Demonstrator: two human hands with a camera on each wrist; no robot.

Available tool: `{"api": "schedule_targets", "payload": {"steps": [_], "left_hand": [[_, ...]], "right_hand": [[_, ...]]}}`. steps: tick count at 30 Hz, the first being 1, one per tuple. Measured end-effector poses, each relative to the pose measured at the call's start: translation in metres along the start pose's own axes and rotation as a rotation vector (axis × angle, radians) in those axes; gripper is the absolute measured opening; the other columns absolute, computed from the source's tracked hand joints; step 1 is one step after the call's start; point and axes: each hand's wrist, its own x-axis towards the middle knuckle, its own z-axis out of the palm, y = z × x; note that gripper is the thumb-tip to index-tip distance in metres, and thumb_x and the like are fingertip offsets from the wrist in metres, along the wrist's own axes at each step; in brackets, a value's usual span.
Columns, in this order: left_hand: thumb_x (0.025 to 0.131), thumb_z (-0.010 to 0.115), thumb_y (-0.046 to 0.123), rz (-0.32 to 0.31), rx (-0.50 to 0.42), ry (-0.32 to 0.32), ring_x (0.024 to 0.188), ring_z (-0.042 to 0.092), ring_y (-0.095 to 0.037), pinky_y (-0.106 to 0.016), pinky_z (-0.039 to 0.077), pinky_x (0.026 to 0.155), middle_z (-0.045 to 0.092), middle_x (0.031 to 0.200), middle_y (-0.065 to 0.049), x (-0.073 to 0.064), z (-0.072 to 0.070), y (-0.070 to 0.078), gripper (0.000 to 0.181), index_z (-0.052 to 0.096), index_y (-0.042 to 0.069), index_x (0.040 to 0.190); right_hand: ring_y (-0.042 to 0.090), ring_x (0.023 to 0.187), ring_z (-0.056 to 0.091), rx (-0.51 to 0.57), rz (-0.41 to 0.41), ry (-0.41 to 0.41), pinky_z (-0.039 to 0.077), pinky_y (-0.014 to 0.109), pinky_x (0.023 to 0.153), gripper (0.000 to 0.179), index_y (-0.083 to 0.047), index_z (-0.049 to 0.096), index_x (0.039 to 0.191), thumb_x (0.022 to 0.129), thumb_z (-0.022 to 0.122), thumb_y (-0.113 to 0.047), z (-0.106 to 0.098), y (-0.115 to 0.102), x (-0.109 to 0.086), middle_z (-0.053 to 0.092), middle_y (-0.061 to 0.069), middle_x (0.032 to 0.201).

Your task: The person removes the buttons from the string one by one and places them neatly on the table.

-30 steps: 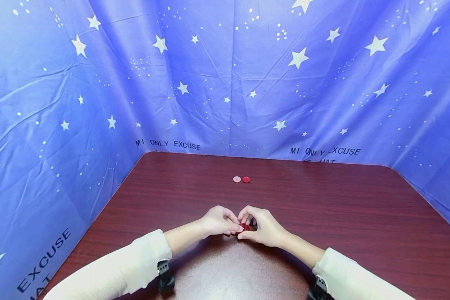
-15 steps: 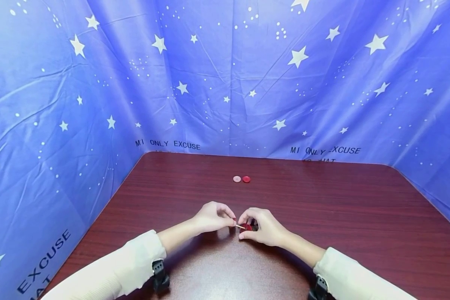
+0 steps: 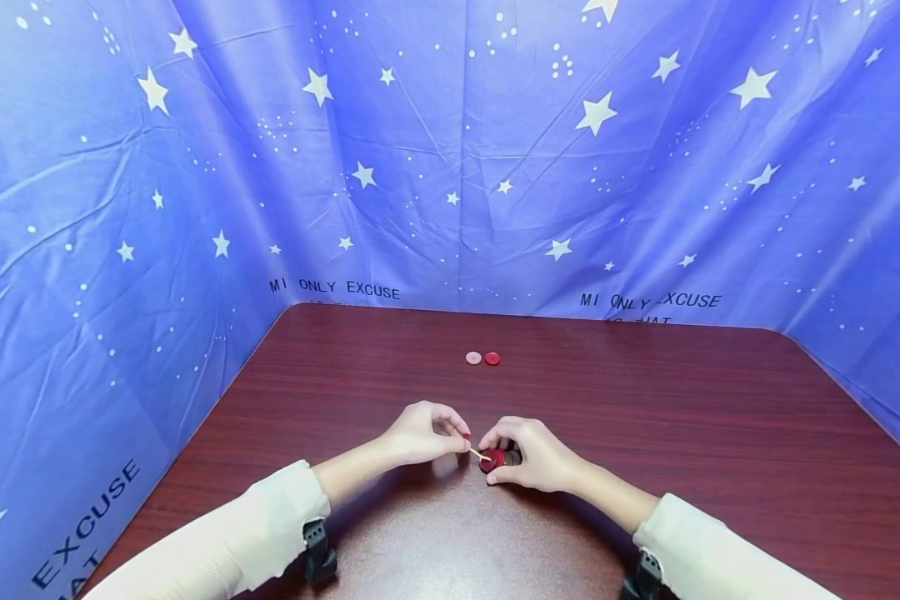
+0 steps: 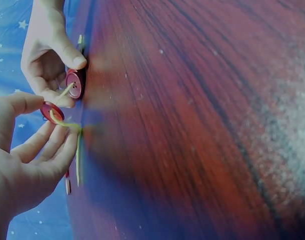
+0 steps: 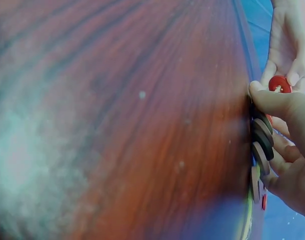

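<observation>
Newly drawn leftward, the left hand (image 3: 423, 435) pinches a red button (image 4: 52, 112). Pale cord (image 4: 65, 93), now further exposed, links it to a second red button (image 4: 74, 85), suggesting the string is being pulled through. Rightmost, the right hand (image 3: 543, 457) grips that button and darker buttons (image 5: 263, 142) over the bench (image 3: 645, 392).

A star-printed blue curtain (image 3: 420, 125) hangs behind the reddish-brown table (image 3: 645, 392).
</observation>
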Motion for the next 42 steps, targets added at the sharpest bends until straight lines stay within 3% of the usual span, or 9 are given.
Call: {"api": "schedule_targets", "payload": {"steps": [8,14,25,36,42], "left_hand": [[0.077,0.072,0.011,-0.041,-0.081,-0.007,0.07,0.066,-0.002,-0.016,0.053,0.066,0.074,0.08,-0.008,-0.001,0.0,-0.004,0.014,0.072,0.006,0.09],[0.078,0.069,0.009,-0.054,-0.156,-0.022,0.067,0.065,-0.003,-0.016,0.055,0.065,0.072,0.078,-0.011,-0.002,-0.001,-0.005,0.018,0.071,-0.001,0.092],[0.078,0.069,0.011,-0.056,-0.103,-0.015,0.066,0.063,-0.002,-0.015,0.052,0.065,0.073,0.078,-0.007,-0.003,-0.003,-0.004,0.017,0.072,0.001,0.092],[0.08,0.069,0.008,-0.054,-0.17,-0.028,0.068,0.064,-0.004,-0.017,0.054,0.066,0.072,0.081,-0.013,-0.005,-0.009,-0.001,0.019,0.07,-0.002,0.096],[0.08,0.07,0.013,-0.053,-0.144,-0.026,0.068,0.064,-0.004,-0.018,0.053,0.065,0.072,0.08,-0.01,-0.005,-0.012,-0.004,0.021,0.071,0.0,0.096]], "right_hand": [[0.01,0.07,0.056,-0.037,0.015,-0.031,0.046,0.014,0.059,0.035,-0.008,0.069,0.098,0.069,0.086,-0.019,-0.003,-0.002,-0.003,0.063,0.0,0.081],[0.007,0.065,0.053,-0.031,0.009,-0.036,0.047,0.015,0.056,0.029,-0.009,0.07,0.097,0.073,0.083,-0.018,-0.005,0.0,-0.004,0.061,0.001,0.081],[0.009,0.064,0.054,-0.027,-0.047,0.008,0.045,0.014,0.053,0.021,-0.009,0.069,0.092,0.076,0.081,-0.015,-0.004,0.004,-0.004,0.061,0.001,0.076],[0.012,0.064,0.057,0.0,-0.03,0.039,0.048,0.019,0.053,0.024,-0.01,0.069,0.094,0.074,0.081,-0.012,-0.018,0.002,0.001,0.063,-0.001,0.077],[0.011,0.065,0.058,0.009,-0.016,0.034,0.05,0.02,0.056,0.024,-0.01,0.07,0.095,0.074,0.081,-0.014,-0.022,0.002,-0.001,0.064,-0.002,0.078]]}}
